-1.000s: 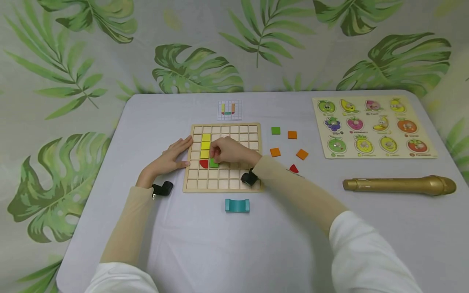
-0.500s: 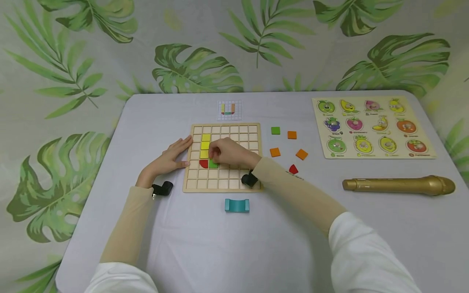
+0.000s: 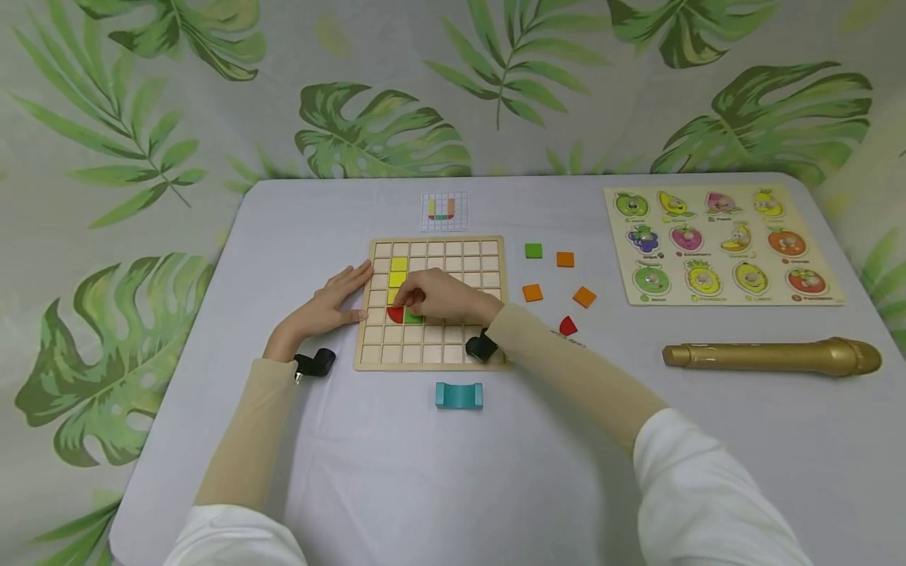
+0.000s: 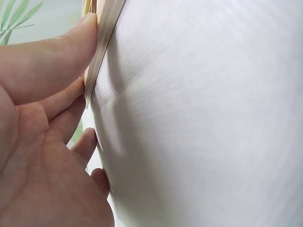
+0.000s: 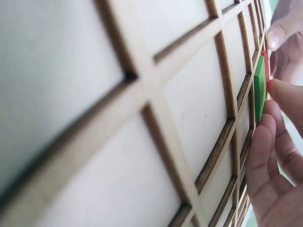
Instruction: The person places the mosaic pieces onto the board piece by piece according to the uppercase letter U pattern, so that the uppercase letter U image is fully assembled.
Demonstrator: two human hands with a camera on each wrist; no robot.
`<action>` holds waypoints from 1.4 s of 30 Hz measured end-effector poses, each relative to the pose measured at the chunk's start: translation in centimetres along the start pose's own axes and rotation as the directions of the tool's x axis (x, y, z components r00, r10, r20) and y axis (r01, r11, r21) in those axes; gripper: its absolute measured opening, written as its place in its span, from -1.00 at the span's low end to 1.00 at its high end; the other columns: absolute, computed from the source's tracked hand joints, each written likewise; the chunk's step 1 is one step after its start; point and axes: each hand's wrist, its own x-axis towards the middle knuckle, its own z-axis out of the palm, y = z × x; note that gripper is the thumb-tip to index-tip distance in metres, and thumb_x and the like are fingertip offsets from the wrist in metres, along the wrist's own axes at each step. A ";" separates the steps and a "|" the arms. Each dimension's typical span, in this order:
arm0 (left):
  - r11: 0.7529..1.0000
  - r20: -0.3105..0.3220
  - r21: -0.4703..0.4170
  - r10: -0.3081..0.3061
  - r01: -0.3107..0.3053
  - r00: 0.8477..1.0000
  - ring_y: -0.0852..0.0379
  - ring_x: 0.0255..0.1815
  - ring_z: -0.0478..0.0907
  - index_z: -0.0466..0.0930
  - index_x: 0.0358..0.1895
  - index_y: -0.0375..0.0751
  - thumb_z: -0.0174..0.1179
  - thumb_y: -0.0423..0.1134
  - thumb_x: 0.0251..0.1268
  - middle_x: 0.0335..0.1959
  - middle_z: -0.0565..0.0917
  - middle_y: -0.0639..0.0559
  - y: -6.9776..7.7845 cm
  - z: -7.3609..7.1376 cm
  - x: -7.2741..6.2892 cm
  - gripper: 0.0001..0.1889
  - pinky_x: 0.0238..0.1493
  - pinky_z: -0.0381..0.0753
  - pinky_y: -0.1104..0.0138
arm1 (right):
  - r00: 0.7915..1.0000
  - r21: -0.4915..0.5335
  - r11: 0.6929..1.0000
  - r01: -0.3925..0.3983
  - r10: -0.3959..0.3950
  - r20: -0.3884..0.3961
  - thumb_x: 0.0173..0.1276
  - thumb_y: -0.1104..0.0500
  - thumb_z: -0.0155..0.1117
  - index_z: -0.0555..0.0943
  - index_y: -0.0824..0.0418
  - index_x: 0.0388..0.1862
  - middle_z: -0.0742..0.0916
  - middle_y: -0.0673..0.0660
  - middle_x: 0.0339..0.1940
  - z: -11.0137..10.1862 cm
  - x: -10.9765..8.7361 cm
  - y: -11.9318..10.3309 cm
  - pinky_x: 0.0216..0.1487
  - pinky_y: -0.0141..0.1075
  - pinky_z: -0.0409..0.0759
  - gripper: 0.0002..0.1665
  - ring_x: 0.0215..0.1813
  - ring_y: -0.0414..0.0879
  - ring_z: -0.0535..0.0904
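A wooden grid board (image 3: 432,356) lies on the table, with a column of yellow square tiles (image 3: 399,272) in it. Below them sit a red quarter-round tile (image 3: 395,315) and, to its right, a green square tile (image 3: 414,318). My right hand (image 3: 446,295) reaches over the board; one fingertip touches the red tile, while other fingers (image 5: 259,151) rest low beside the green one. The green tile (image 5: 259,90) stands a little above the slats. My left hand (image 3: 322,310) lies flat at the board's left edge, its thumb (image 4: 71,52) against the frame.
A pattern card (image 3: 443,211) lies behind the board, a teal arched block (image 3: 458,395) in front. To the right are a loose green tile (image 3: 533,251), several orange tiles (image 3: 583,297) and a red piece (image 3: 568,325). Farther right lie a fruit puzzle (image 3: 725,255) and a gold stick (image 3: 771,357).
My right fingertips have shifted slightly left, from over the green tile to the red tile beside it. The left hand stays at the board's edge.
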 end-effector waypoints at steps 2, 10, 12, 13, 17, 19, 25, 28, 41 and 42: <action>1.000 -0.001 0.002 0.001 -0.001 1.000 -0.13 0.52 -0.37 -0.10 0.53 -0.23 0.16 -0.21 0.35 0.56 -0.17 -0.05 0.1 0.0 0.0 -0.20 0.25 -0.35 -0.33 | 1.000 0.042 0.999 0.006 -0.006 -0.017 0.32 0.36 0.19 0.68 0.25 -0.07 0.66 0.04 -0.22 -0.2 -0.1 0.4 -0.10 -0.39 0.46 -0.76 -0.19 -0.14 0.51; 1.000 -0.001 0.000 0.001 -0.001 1.000 -0.14 0.52 -0.36 -0.09 0.53 -0.24 0.17 -0.22 0.34 0.56 -0.17 -0.07 0.2 0.1 0.2 -0.20 0.24 -0.35 -0.34 | 0.994 0.167 0.986 0.010 0.008 -0.106 0.32 0.35 0.23 0.67 0.33 -0.11 0.70 0.13 -0.22 -2.7 -2.7 2.4 -0.09 -0.32 0.51 -0.81 -0.17 -0.10 0.57; 1.000 -0.001 0.001 0.004 -0.004 1.000 -0.14 0.52 -0.37 -0.09 0.52 -0.25 0.16 -0.22 0.34 0.56 -0.17 -0.08 0.2 0.1 0.2 -0.20 0.23 -0.36 -0.35 | 0.992 0.209 0.978 -0.016 0.043 -0.121 0.31 0.36 0.21 0.65 0.36 -0.11 0.70 0.15 -0.21 -3.6 -3.9 3.2 -0.13 -0.29 0.52 -0.80 -0.18 -0.08 0.57; 1.000 0.001 0.003 0.004 -0.004 1.000 -0.14 0.52 -0.37 -0.10 0.53 -0.25 0.16 -0.22 0.34 0.56 -0.17 -0.08 0.2 0.1 0.2 -0.20 0.23 -0.36 -0.36 | 0.990 0.225 0.974 -0.022 0.053 -0.131 0.31 0.36 0.22 0.65 0.37 -0.11 0.70 0.16 -0.20 -4.2 -4.6 3.7 -0.14 -0.29 0.52 -0.81 -0.19 -0.07 0.57; 1.000 0.002 0.008 0.002 -0.002 1.000 -0.13 0.52 -0.38 -0.11 0.53 -0.24 0.16 -0.22 0.35 0.56 -0.18 -0.08 0.1 0.1 0.2 -0.20 0.24 -0.36 -0.35 | 0.979 0.314 0.947 -0.065 0.121 -0.163 0.30 0.37 0.25 0.61 0.45 -0.10 0.69 0.23 -0.18 -6.4 -7.0 5.8 -0.20 -0.32 0.52 -0.79 -0.21 -0.08 0.57; 1.000 -0.002 0.006 0.003 -0.003 1.000 -0.14 0.52 -0.37 -0.10 0.53 -0.25 0.16 -0.22 0.35 0.56 -0.17 -0.09 0.1 0.1 0.2 -0.20 0.24 -0.36 -0.34 | 0.971 0.333 0.939 -0.081 0.150 -0.187 0.29 0.36 0.27 0.59 0.48 -0.08 0.69 0.25 -0.16 -7.6 -8.1 6.9 -0.20 -0.35 0.51 -0.75 -0.21 -0.10 0.58; 1.000 -0.010 0.005 0.010 -0.010 1.000 -0.18 0.52 -0.36 -0.08 0.52 -0.27 0.16 -0.21 0.35 0.55 -0.16 -0.12 0.2 0.1 0.0 -0.21 0.23 -0.36 -0.36 | 0.929 0.392 0.908 -0.146 0.263 -0.262 0.32 0.31 0.25 0.56 0.46 -0.01 0.68 0.29 -0.12 -10.6 -11.2 9.1 -0.16 -0.29 0.55 -0.70 -0.18 0.03 0.57; 1.000 -0.009 0.003 0.013 -0.013 1.000 -0.18 0.52 -0.36 -0.08 0.52 -0.28 0.15 -0.19 0.35 0.55 -0.16 -0.13 0.3 0.1 0.0 -0.21 0.23 -0.36 -0.36 | 0.913 0.410 0.898 -0.158 0.291 -0.286 0.35 0.28 0.23 0.53 0.46 0.02 0.65 0.33 -0.10 -11.6 -12.3 9.8 -0.12 -0.24 0.55 -0.67 -0.13 0.13 0.54; 1.000 0.004 0.003 0.000 0.000 1.000 -0.13 0.52 -0.38 -0.10 0.53 -0.23 0.16 -0.22 0.34 0.56 -0.18 -0.07 0.0 0.0 0.0 -0.19 0.24 -0.37 -0.35 | 0.883 0.376 0.906 -0.194 0.328 -0.336 0.31 0.43 0.16 0.52 0.49 0.02 0.64 0.35 -0.06 -12.4 -12.5 11.0 -0.15 -0.42 0.52 -0.70 -0.14 0.01 0.55; 1.000 0.005 0.003 0.000 0.000 1.000 -0.13 0.52 -0.39 -0.11 0.53 -0.23 0.16 -0.22 0.34 0.56 -0.18 -0.07 0.0 0.0 0.0 -0.19 0.24 -0.37 -0.35 | 0.883 0.353 0.915 -0.196 0.321 -0.343 0.30 0.45 0.17 0.52 0.50 0.01 0.64 0.36 -0.07 -12.3 -12.3 11.2 -0.17 -0.42 0.52 -0.71 -0.16 -0.01 0.55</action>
